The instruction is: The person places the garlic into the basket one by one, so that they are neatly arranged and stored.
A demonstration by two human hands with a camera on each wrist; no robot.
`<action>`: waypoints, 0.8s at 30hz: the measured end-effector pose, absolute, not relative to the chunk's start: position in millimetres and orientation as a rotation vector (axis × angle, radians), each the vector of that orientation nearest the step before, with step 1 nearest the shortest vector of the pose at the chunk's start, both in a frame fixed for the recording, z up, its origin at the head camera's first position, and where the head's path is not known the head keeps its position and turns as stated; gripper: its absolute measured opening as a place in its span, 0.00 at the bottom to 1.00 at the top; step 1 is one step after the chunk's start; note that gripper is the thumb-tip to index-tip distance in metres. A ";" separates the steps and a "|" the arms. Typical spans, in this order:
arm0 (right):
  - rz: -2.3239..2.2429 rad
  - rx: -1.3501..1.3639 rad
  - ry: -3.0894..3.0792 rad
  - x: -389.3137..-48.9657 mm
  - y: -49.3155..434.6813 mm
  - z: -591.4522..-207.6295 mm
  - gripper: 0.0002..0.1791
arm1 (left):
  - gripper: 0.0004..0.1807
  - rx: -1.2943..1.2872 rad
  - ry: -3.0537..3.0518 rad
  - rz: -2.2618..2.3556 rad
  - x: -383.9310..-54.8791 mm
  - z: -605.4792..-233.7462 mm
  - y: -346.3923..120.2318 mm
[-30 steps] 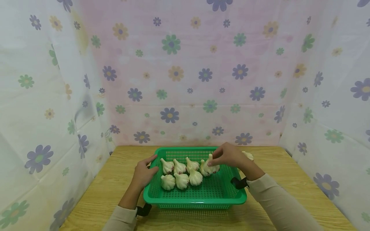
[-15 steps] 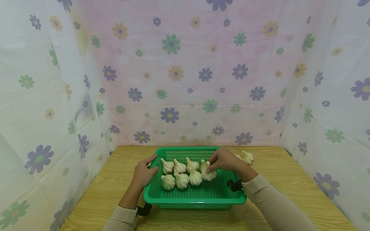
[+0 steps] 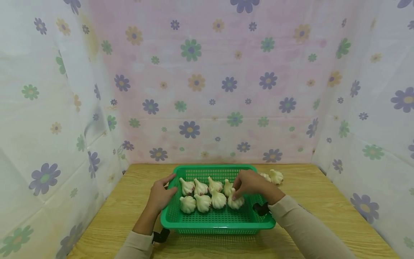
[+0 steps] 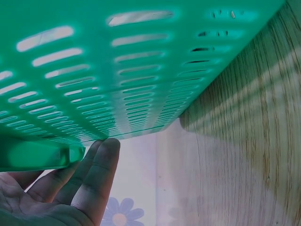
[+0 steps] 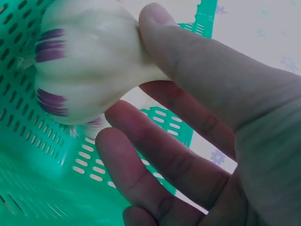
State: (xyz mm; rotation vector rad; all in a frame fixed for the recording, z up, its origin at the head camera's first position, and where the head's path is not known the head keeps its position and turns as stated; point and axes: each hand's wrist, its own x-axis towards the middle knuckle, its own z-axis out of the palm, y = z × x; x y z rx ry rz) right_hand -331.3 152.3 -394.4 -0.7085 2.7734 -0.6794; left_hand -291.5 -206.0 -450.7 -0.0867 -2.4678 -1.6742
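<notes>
A green slotted plastic basket (image 3: 220, 225) stands on the table. My left hand (image 3: 162, 193) grips its left rim, thumb over the inner side; in the left wrist view the fingers (image 4: 96, 181) reach under the rim against the slotted wall. With thumb and fingers my right hand (image 3: 253, 184) pinches the neck of a white garlic bulb (image 3: 236, 202) inside the basket, at the right end of the front row. Purple streaks mark this bulb's base in the right wrist view. Several other bulbs, such as a front-left garlic bulb (image 3: 188, 204), lie in two rows to its left and behind.
Behind the right hand, outside the basket, a garlic bulb (image 3: 276, 176) lies on the wooden table (image 3: 323, 216), with another bulb (image 3: 266, 176) partly hidden beside it. Flower-print cloth (image 3: 210, 108) encloses the table at the back and both sides.
My right hand has brought its garlic bulb down and forward, from beside the back-row bulb to the front row. The bulbs outside show more. My left hand has stayed on the rim.
</notes>
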 end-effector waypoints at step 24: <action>-0.637 -0.706 2.750 -331.5 151.2 -398.3 0.13 | 0.35 -0.072 -2.474 -1.670 -291.3 -451.3 -205.7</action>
